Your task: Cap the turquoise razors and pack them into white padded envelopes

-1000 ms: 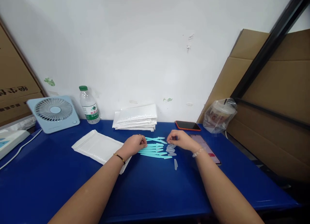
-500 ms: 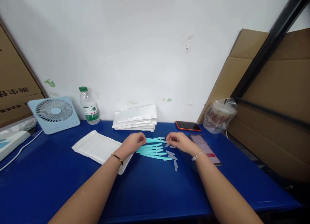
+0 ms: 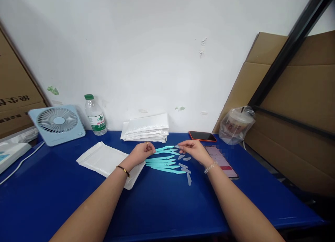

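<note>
The left hand [image 3: 142, 153] pinches a turquoise razor [image 3: 164, 148] pointing toward three o'clock; the right hand [image 3: 195, 151] pinches a clear cap [image 3: 176, 146] by its tip. Other razors [image 3: 162, 161] lie toward six o'clock.

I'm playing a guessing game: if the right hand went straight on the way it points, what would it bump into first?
Probably the tip of the turquoise stick in the left hand. The right hand holds a small clear piece near that tip, though depth is hard to judge.

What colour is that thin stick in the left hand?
The stick is turquoise, seen best in the head view.
</note>
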Demonstrator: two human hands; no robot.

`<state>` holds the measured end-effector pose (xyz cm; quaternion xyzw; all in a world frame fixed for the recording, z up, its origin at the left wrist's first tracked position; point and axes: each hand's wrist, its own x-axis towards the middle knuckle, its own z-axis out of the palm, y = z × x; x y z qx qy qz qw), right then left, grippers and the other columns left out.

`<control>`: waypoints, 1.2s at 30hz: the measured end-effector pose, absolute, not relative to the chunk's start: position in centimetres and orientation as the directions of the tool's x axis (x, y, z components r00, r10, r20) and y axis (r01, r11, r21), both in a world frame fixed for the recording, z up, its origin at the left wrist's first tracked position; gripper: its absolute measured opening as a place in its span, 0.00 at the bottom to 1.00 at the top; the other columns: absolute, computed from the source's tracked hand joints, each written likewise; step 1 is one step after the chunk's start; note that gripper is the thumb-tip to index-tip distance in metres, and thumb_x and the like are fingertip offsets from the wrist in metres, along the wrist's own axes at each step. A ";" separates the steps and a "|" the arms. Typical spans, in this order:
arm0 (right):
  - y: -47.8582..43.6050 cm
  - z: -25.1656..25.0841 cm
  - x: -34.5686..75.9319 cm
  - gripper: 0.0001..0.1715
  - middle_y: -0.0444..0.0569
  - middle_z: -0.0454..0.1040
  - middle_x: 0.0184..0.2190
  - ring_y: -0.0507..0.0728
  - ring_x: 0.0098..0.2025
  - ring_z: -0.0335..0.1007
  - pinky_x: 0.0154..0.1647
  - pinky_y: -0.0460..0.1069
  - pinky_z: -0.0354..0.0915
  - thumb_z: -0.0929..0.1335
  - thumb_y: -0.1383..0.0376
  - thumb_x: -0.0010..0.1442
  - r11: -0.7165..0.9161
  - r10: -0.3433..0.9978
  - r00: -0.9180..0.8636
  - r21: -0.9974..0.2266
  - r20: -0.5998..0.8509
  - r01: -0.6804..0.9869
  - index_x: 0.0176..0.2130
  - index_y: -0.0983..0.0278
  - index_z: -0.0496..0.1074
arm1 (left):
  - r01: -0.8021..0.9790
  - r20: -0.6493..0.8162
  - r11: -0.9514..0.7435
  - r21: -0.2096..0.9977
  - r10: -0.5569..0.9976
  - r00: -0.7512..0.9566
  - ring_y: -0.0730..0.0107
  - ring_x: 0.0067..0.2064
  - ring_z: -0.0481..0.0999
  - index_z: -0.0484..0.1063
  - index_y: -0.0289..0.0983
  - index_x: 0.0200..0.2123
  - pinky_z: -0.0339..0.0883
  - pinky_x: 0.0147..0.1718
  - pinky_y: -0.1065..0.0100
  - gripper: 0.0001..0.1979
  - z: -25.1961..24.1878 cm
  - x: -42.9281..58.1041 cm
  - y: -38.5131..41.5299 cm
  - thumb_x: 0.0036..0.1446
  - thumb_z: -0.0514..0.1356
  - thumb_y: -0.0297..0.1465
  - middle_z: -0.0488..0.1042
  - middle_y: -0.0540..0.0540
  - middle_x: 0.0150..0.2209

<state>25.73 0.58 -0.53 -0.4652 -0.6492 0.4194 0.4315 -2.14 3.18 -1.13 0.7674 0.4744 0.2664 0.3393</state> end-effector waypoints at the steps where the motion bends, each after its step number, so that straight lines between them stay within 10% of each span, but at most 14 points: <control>1: 0.5 -0.6 25.6 0.20 0.51 0.77 0.27 0.56 0.32 0.75 0.35 0.51 0.71 0.71 0.56 0.50 0.218 0.966 -0.187 -0.952 0.179 0.214 0.39 0.67 0.75 | 0.544 0.085 -0.316 0.777 0.910 0.407 0.72 0.27 0.66 0.70 0.36 0.30 0.58 0.25 0.72 0.17 -1.2 -2.2 3.2 0.50 0.57 0.45 0.69 0.50 0.25; 16: 0.4 -1.3 24.0 0.18 0.50 0.78 0.31 0.56 0.36 0.76 0.40 0.52 0.71 0.72 0.57 0.49 0.206 0.944 -0.286 -0.971 0.164 0.122 0.38 0.66 0.74 | 0.543 0.092 -0.335 0.770 0.900 0.426 0.72 0.29 0.68 0.70 0.36 0.33 0.59 0.26 0.72 0.14 -1.4 -0.9 2.5 0.52 0.56 0.42 0.71 0.50 0.28; 23: 1.8 -2.3 25.5 0.14 0.49 0.77 0.31 0.55 0.32 0.73 0.33 0.49 0.68 0.70 0.60 0.51 0.250 0.968 -0.156 -0.842 0.199 0.479 0.39 0.63 0.75 | 0.760 0.172 -0.453 0.466 0.889 0.424 0.66 0.37 0.72 0.72 0.41 0.33 0.61 0.32 0.70 0.08 -0.9 -0.7 1.8 0.49 0.59 0.35 0.73 0.49 0.35; 28: 1.1 -1.0 26.7 0.06 0.47 0.75 0.31 0.53 0.31 0.69 0.33 0.47 0.64 0.69 0.64 0.51 0.343 0.939 -0.245 -0.584 0.242 0.736 0.30 0.62 0.76 | 0.787 0.088 -0.446 0.427 0.886 0.455 0.68 0.33 0.72 0.73 0.40 0.28 0.59 0.28 0.71 0.06 -0.7 -0.8 1.7 0.51 0.57 0.35 0.74 0.49 0.32; 36: 0.9 -1.3 26.4 0.04 0.46 0.73 0.30 0.52 0.29 0.67 0.30 0.45 0.62 0.70 0.64 0.49 0.351 0.932 -0.337 -0.552 0.131 0.756 0.28 0.63 0.76 | 0.791 0.089 -0.415 0.450 0.902 0.423 0.68 0.33 0.72 0.73 0.39 0.28 0.57 0.27 0.71 0.07 -0.9 -0.3 1.8 0.51 0.57 0.34 0.75 0.49 0.30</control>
